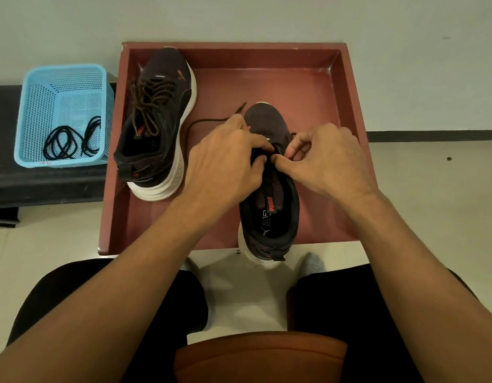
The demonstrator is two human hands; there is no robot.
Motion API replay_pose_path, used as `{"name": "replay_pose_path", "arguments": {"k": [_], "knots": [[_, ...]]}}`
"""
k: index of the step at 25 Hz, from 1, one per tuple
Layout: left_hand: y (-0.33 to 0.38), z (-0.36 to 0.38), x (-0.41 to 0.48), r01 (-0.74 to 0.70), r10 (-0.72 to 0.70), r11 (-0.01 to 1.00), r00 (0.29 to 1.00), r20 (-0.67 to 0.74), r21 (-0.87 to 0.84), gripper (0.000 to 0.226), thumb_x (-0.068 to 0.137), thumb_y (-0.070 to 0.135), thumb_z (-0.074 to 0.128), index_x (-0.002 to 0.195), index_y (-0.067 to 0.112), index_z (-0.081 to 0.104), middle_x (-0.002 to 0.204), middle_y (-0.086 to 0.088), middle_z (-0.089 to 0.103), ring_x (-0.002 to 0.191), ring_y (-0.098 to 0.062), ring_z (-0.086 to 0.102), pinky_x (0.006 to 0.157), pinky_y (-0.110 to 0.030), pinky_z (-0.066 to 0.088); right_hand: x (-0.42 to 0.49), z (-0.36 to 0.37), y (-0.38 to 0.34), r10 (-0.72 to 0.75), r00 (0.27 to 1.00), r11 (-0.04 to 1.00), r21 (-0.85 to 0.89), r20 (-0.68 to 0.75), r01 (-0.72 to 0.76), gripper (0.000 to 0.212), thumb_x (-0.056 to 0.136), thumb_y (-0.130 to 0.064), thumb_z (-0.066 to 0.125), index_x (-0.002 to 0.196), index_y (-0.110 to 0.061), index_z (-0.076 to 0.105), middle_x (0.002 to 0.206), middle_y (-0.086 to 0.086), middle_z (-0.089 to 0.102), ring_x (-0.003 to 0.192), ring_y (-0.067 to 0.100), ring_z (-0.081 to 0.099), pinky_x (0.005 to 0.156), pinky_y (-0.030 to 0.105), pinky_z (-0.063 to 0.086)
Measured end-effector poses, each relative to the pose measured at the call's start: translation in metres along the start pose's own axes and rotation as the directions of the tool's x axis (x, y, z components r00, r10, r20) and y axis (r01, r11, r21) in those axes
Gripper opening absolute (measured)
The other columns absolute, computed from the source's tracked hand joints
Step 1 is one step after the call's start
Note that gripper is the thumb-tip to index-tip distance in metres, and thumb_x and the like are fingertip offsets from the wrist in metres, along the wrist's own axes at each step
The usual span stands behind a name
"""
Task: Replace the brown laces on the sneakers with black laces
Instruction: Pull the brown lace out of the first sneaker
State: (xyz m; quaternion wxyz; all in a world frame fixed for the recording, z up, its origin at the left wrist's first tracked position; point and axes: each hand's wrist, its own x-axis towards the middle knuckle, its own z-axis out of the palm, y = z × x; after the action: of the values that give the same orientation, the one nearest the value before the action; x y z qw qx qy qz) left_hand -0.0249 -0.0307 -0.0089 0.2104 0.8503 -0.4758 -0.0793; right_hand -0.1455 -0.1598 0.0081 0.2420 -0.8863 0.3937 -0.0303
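Red tray (pixel 350 92) on pale floor, person seated over it. Both hands work the throat of the near sneaker (pixel 269 217): left hand (pixel 225 158) curled, gripping the eyelet edge; right hand (pixel 327 158) pinching tight, apparently on the brown lace (pixel 206 121), whose loose end trails out past the left knuckles. Step in hand looks like unthreading. Far sneaker (pixel 162 120) still fully laced in brown. Black laces (pixel 65 142) wait in the blue basket (pixel 35 106), left of the tray. Next: draw the lace clear row by row.
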Motion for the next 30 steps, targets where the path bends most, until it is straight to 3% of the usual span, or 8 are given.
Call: {"name": "replay_pose_path", "arguments": {"k": [5,11,16,19,22,26,28,30], "knots": [[0.002,0.0,0.002,0.002,-0.002,1.0,1.0,-0.014,0.009,0.023,0.094,0.043,0.069,0.116,0.045,0.074,0.104,0.009,0.05,0.099,-0.017,0.059,0.069,-0.036,0.05,0.0,-0.001,-0.003,0.058,0.998,0.997,0.047,0.005,-0.058,0.016,0.081,-0.041,0.076,0.069,-0.031,0.073,0.063,-0.013,0.068,0.066,0.011,0.069,0.076,0.041,0.063],[0.017,0.006,0.01,0.074,-0.069,0.995,0.995,-0.076,0.06,0.018,0.09,0.048,0.075,0.106,0.04,0.079,0.101,0.009,0.057,0.097,-0.019,0.062,0.064,-0.035,0.044,-0.002,-0.001,-0.007,0.096,0.995,0.991,0.097,0.018,-0.097,0.021,0.085,-0.039,0.076,0.066,-0.036,0.068,0.068,-0.014,0.068,0.068,0.009,0.069,0.071,0.037,0.064],[0.004,0.006,0.011,0.164,-0.165,0.981,0.986,0.004,-0.106,0.005,0.09,0.041,0.076,0.092,0.036,0.075,0.082,0.015,0.047,0.083,-0.012,0.055,0.065,-0.033,0.044,-0.004,0.002,-0.01,0.093,0.996,0.991,0.097,-0.01,-0.092,0.022,0.085,-0.037,0.076,0.065,-0.036,0.067,0.069,-0.014,0.068,0.066,0.007,0.067,0.067,0.034,0.062],[-0.006,-0.001,0.011,0.198,-0.187,0.95,0.98,0.069,-0.241,0.004,0.091,0.035,0.076,0.089,0.035,0.074,0.083,0.011,0.053,0.074,-0.008,0.054,0.07,-0.034,0.051,-0.004,0.003,-0.006,0.096,0.995,0.991,0.1,-0.018,-0.094,0.019,0.086,-0.035,0.077,0.068,-0.033,0.07,0.067,-0.014,0.068,0.062,0.005,0.065,0.064,0.03,0.06],[-0.021,-0.016,0.007,0.236,-0.223,0.917,0.972,0.076,-0.321,0.005,0.094,0.026,0.074,0.09,0.029,0.074,0.086,0.005,0.058,0.07,-0.006,0.054,0.065,-0.02,0.049,-0.002,0.0,0.0,0.099,0.995,0.99,0.1,-0.023,-0.096,0.015,0.087,-0.032,0.076,0.072,-0.029,0.075,0.066,-0.013,0.069,0.062,0.006,0.067,0.064,0.026,0.058],[-0.038,-0.03,-0.002,0.296,-0.297,0.89,0.953,0.051,-0.348,0.01,0.096,0.023,0.072,0.088,0.03,0.07,0.077,0.009,0.054,0.062,0.001,0.048,0.061,-0.006,0.038,-0.002,-0.002,0.006,0.084,0.996,0.991,0.111,-0.022,-0.081,0.013,0.086,-0.031,0.076,0.073,-0.027,0.077,0.066,-0.012,0.07,0.063,0.005,0.068,0.062,0.021,0.055],[-0.032,-0.027,-0.003,0.241,-0.243,0.921,0.969,0.033,-0.306,0.007,0.095,0.026,0.071,0.094,0.032,0.068,0.084,0.009,0.055,0.067,-0.002,0.051,0.067,-0.015,0.043,-0.003,0.001,0.004,0.08,0.996,0.991,0.113,-0.027,-0.077,0.013,0.084,-0.031,0.077,0.072,-0.027,0.076,0.065,-0.011,0.069,0.064,0.009,0.069,0.066,0.03,0.061],[-0.014,-0.021,-0.002,0.091,-0.095,0.967,0.995,-0.008,-0.24,0.015,0.093,0.035,0.071,0.108,0.035,0.07,0.098,0.01,0.053,0.084,-0.007,0.054,0.074,-0.029,0.047,-0.004,0.003,0.002,0.082,0.996,0.991,0.105,-0.027,-0.079,0.012,0.084,-0.032,0.077,0.073,-0.027,0.076,0.065,-0.01,0.069,0.064,0.01,0.069,0.066,0.033,0.062]]}}
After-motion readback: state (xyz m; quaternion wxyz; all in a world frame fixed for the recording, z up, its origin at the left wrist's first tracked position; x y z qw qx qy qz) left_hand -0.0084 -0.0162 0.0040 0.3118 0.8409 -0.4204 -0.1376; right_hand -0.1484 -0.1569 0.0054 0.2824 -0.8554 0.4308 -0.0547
